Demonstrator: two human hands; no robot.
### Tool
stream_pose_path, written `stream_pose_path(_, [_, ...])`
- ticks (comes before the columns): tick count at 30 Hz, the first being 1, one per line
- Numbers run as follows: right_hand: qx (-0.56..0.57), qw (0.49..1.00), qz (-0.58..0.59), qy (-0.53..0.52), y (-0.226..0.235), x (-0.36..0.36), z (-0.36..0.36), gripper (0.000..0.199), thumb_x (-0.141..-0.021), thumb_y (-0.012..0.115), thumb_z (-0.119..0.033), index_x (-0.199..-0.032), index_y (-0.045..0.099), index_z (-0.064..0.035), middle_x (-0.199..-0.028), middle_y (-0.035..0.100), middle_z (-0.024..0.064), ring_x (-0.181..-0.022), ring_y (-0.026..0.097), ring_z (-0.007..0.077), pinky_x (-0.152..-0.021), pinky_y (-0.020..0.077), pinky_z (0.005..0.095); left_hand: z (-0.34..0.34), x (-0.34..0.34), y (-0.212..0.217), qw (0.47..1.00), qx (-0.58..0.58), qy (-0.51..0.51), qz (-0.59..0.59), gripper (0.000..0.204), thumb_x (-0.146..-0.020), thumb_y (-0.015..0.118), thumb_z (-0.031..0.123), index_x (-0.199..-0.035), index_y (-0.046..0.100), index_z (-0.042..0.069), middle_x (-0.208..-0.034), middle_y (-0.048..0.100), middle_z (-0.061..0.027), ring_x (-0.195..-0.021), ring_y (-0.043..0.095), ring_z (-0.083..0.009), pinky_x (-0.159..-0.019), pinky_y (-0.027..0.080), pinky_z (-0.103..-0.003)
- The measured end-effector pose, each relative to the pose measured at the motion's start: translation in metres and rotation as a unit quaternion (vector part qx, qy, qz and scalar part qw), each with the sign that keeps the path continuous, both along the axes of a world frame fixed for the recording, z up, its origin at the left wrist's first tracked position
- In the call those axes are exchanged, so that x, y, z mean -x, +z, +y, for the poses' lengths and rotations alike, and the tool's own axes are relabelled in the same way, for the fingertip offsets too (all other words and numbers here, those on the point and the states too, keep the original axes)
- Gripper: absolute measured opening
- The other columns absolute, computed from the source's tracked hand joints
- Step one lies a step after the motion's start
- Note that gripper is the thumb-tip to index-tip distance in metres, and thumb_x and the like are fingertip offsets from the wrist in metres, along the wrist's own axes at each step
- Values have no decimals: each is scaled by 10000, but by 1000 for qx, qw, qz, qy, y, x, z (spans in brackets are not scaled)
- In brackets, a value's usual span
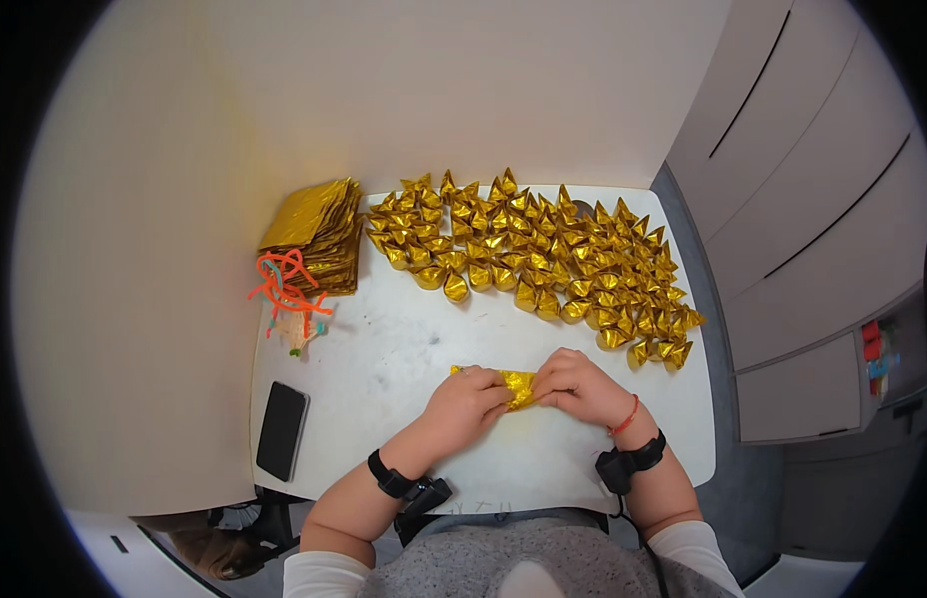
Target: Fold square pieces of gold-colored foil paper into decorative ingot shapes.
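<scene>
A strip of folded gold foil paper [520, 389] lies at the near middle of the white table [374, 369]. My left hand [468, 404] grips its left part, with the fingers curled over it. At its right end, my right hand [583, 389] pinches the edge between thumb and fingers. Part of the strip is hidden under both hands. Beyond them spreads a large group of folded gold foil ingots [543, 244], standing close together in uneven rows.
A stack of gold foil sheets [309, 224] sits at the far left. Against it rests a bundle of orange fuzzy stems [284, 284], with a small pale figure [297, 327] nearer. A black phone [282, 431] lies by the left edge. Walls border the table's left and far sides.
</scene>
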State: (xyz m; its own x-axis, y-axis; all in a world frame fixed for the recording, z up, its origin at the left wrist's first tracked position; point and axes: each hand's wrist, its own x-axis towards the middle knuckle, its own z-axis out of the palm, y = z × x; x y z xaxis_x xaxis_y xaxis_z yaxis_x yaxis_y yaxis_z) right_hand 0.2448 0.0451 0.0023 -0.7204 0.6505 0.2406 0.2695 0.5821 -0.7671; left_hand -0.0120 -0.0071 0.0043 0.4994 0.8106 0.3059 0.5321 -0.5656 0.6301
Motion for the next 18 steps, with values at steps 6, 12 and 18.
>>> stream_pose_path(6, [-2, 996, -30, -90, 1, 18, -4, 133, -819, 809, -135, -909, 712, -126, -844, 657, -12, -881, 614, 214, -860, 422, 375, 0, -2, 0, 1000, -8, -14, 12, 130, -816, 751, 95, -944, 752, 71, -978, 672, -80, -885, 642, -299, -799, 535, -421])
stream_pose_path(12, [9, 986, -30, -163, -7, 27, -7, 279, -784, 843, -151, -976, 645, -110, -778, 631, -10, -790, 609, 208, -841, 417, 369, -1, 0, -5, 1000, 14, -17, 11, 247, -797, 789, 73, -1038, 737, 69, -1047, 677, -95, -914, 636, -316, -826, 524, -426])
stream_pose_path(18, [-2, 984, -41, -175, -8, 30, -8, 303, -780, 840, -134, -971, 606, -108, -764, 621, -5, -778, 606, 221, -838, 422, 384, -1, -1, 0, 1000, 24, 4, 3, 258, -797, 789, 73, -1050, 740, 81, -1054, 674, -91, -933, 639, -314, -832, 523, -424])
